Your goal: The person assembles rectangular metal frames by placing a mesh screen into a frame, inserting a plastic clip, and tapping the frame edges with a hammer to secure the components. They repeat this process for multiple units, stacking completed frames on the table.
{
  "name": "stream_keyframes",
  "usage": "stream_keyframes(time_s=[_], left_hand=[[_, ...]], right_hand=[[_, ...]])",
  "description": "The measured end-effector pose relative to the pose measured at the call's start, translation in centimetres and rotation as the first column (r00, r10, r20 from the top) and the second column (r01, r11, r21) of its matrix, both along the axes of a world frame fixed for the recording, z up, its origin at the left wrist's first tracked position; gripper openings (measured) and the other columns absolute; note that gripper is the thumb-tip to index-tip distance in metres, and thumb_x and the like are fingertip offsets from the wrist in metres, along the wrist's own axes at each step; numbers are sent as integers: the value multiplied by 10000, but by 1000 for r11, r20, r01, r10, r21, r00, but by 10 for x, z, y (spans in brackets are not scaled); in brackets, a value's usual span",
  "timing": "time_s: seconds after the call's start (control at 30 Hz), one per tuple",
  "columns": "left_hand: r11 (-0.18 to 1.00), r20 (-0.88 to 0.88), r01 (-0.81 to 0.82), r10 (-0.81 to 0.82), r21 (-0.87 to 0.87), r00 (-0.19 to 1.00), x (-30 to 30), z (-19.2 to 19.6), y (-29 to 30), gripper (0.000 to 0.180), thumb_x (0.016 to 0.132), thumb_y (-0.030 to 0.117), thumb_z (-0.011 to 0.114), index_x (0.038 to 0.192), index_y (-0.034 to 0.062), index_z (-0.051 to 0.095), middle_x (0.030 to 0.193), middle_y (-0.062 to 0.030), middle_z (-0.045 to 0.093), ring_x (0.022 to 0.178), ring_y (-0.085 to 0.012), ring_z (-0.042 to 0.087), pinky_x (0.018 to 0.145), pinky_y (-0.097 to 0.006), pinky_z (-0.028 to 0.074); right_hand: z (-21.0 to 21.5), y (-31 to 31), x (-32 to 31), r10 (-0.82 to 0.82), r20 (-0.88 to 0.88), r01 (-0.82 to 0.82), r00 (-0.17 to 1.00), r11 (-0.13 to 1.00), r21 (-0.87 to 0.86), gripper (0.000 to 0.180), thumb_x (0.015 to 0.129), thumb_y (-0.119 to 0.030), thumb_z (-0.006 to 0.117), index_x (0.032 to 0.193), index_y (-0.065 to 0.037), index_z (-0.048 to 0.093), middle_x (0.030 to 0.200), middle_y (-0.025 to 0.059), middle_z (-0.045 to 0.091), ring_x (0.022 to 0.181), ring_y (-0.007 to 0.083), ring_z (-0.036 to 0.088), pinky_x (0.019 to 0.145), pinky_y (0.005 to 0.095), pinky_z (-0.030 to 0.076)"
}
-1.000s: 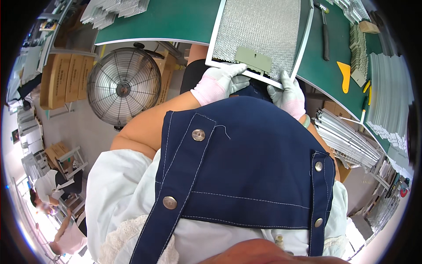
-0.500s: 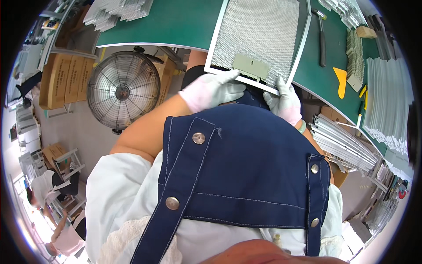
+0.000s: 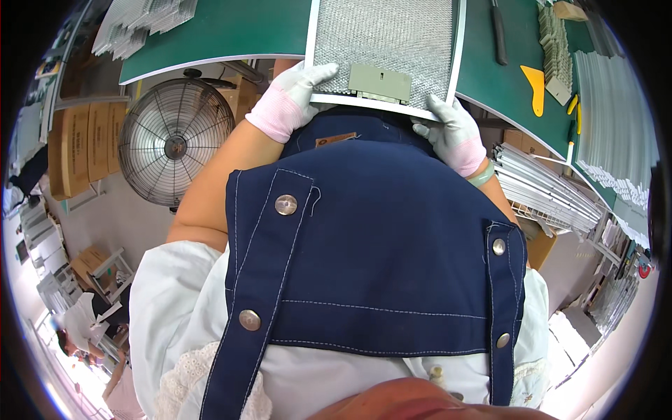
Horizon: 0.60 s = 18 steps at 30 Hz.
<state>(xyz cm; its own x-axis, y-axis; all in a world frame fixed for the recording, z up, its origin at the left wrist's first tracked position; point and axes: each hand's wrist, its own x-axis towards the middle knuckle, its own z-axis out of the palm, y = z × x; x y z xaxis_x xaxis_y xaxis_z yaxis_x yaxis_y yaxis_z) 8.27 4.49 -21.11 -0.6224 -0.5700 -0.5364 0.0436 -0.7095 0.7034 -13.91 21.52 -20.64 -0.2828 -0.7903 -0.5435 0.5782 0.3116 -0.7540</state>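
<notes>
A mesh filter panel (image 3: pixel 392 35) in a thin white frame lies partly on the green table, its near end jutting over the edge toward my apron. My left hand (image 3: pixel 297 94), in a white and pink glove, grips the near left corner with the thumb on top. At the near right corner my right hand (image 3: pixel 453 133), gloved alike, holds the frame between thumb and fingers. Some of the fingers are hidden beneath it. A grey-green rectangular plate (image 3: pixel 380 84) sits along the inside of the near frame bar, between my hands.
On the green table (image 3: pixel 231 31) lie a yellow scraper (image 3: pixel 534 91), a black-handled tool (image 3: pixel 499 35), yellow-handled pliers (image 3: pixel 574 115) and stacked pale strips (image 3: pixel 612 126). Folded mesh (image 3: pixel 143 21) lies at the far left. A round fan (image 3: pixel 175 143) stands left, beside cartons (image 3: pixel 87 147).
My left hand has shifted from the near bar's middle to the left corner and now grips it. The panel has turned straighter. My whole view has moved, shifting the table and fan.
</notes>
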Motion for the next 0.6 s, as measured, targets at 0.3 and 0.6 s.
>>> stream_keyframes(time_s=[0.3, 0.6], left_hand=[[827, -209, -11, -129, -562, 969, 8, -39, 5, 607, 772, -34, 757, 1328, 68, 537, 1189, -162, 617, 1109, -268, 632, 951, -316, 534], [983, -134, 113, -133, -145, 982, 0, -11, 8, 334, 909, 18, 638, 1238, -3, 584, 1157, -114, 658, 1061, -203, 650, 948, -333, 554]], right_hand=[[-3, 0, -9, -18, -156, 22, 988, 999, 27, 301, 973, -296, 608, 1133, -54, 529, 913, 36, 583, 685, 128, 589, 592, 251, 499], [-2, 4, -11, -108, 56, 111, 993, 992, -57, 200, 996, -221, 568, 1105, -73, 489, 860, 29, 530, 625, 128, 554, 545, 258, 463]])
